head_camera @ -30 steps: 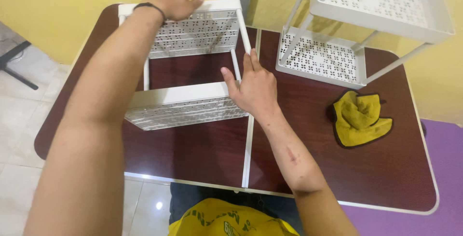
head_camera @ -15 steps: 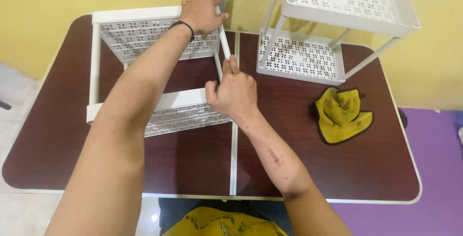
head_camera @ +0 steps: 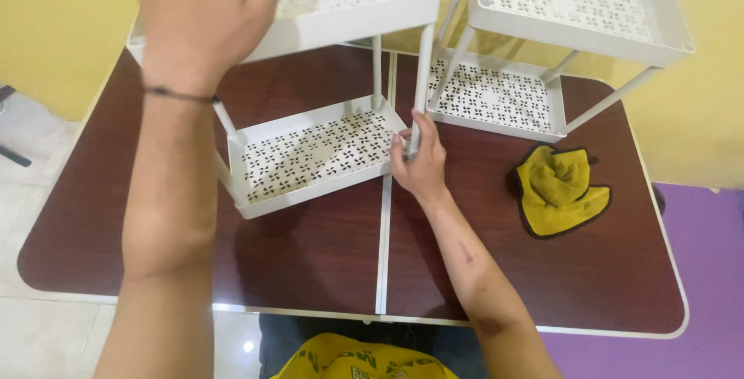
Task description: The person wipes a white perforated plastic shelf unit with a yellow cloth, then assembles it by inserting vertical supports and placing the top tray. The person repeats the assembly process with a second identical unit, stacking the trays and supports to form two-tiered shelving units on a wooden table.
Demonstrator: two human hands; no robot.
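**Now upright: white rack stood on the bench, one hand grasping its post**

Now the white two-tier rack (head_camera: 310, 154) stands upright on the bench (head_camera: 310, 247); half a second ago it lay on its side, so the tipping-up appears complete. The right hand (head_camera: 422, 166) is clenched round the rack's front corner post (head_camera: 422, 77), low down, just beside the lower perforated tray. The left hand (head_camera: 205, 15) is released, fingers spread, raised above the upper tray and apart from it, no longer gripping the frame as earlier. Beyond the right-hand grip stands a second white rack (head_camera: 542, 46), close by. Further right of that grip lies a crumpled yellow cloth (head_camera: 559, 189), well apart.
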